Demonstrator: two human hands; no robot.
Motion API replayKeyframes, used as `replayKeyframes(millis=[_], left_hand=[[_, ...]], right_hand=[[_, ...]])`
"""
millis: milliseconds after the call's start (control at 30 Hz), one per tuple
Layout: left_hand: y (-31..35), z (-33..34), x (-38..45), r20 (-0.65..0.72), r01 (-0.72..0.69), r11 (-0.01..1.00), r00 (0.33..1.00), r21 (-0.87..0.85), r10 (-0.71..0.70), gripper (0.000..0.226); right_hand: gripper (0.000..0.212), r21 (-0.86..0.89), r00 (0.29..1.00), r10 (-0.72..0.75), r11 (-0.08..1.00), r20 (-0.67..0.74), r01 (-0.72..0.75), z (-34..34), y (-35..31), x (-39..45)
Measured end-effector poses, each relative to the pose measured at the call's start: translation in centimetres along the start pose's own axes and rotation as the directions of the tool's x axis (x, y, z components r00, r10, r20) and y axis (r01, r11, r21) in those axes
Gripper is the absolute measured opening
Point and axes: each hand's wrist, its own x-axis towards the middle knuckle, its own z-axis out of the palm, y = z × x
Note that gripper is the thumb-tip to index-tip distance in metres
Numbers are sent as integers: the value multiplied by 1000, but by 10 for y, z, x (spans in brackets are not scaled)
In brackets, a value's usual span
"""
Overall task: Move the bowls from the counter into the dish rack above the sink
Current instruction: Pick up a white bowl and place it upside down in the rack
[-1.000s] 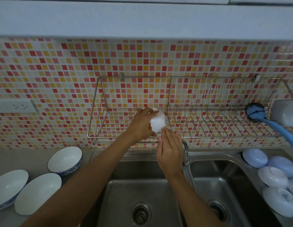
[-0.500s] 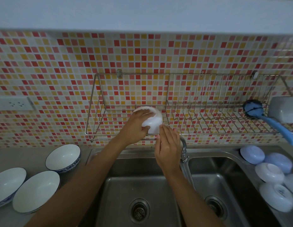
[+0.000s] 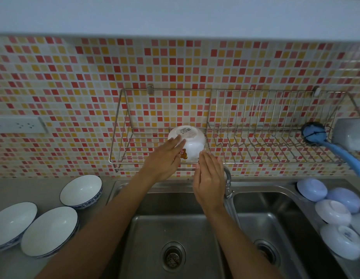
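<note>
Our fingers [image 3: 176, 140] lie flat and spread against the side of the small white bowl with the bear print [image 3: 190, 143], steadying it, not gripping; the left hand [image 3: 165, 158] is slack, with nothing closed around the bowl. The right hand [image 3: 210, 174] hovers just below and beside it, fingers straight and together, holding nothing, placed, we judge, to catch the bowl should it roll forward. The bowl sits upside down, label up, on the left, open-floored section of the wall-mounted wire dish rack [image 3: 235, 162], so that it drains into the steel double sink [image 3: 175, 228] beneath. We think it is tipped slightly toward us, which is why both hands stay close.

On the counter to the left wait three wide white bowls with blue rims [image 3: 50, 230], upright, not yet moved. To the right several pale blue and white bowls [image 3: 332, 212] lie upturned beside the sink. A blue-handled dish brush [image 3: 334, 150] hangs at the rack's right end.
</note>
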Motion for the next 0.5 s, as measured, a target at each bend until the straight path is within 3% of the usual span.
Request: replayKeyframes(millis=[233,367,500], left_hand=[[-1,2,-15,-84,20,998,996,55,-15,53],[-17,13,-57,-163,33,992,987,121,-13,60],[-54,27,-125,-186,138,987,975,87,-120,57]], right_hand=[[40,-3,995,48,999,82,-47,-5,-2,1],[60,-81,964,150,987,218,-136,-9,-23,-10],[67,17,906,78,995,416,-94,2,-70,-67]])
